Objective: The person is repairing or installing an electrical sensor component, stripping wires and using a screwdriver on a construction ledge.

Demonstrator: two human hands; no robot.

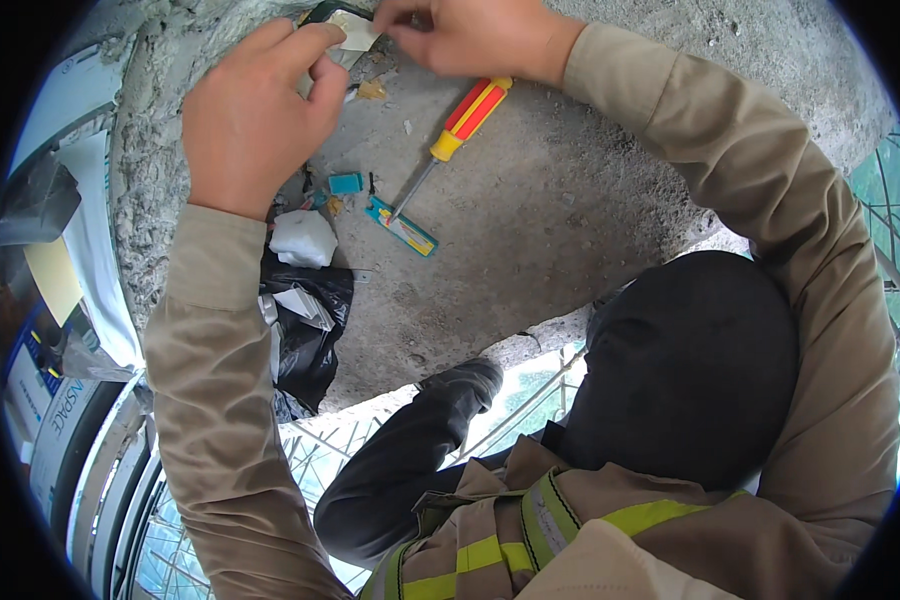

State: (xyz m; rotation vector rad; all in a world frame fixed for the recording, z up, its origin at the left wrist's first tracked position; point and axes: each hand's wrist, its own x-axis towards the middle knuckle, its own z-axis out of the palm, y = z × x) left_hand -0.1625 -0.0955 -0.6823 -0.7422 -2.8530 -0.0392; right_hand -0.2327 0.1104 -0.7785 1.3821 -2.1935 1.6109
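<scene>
My left hand [265,120] is closed at a small pale card [356,30] at the top of the view, over a dark object mostly hidden. My right hand [480,35] pinches the card's right side. Below, on the concrete, lie a red and yellow screwdriver [470,120], a teal strip-shaped piece [410,235] under its tip, and a small teal block [346,183]. A white lump [303,238] sits by a black plastic bag [310,360] beside my left forearm. Small scraps lie around them.
A rough concrete surface [490,270] ends at a broken edge, with metal bars [530,410] beyond it below. Boards and sheets [80,260] line the left side. My dark-trousered legs [680,370] occupy the lower middle and right. Green mesh and bars [880,190] show at far right.
</scene>
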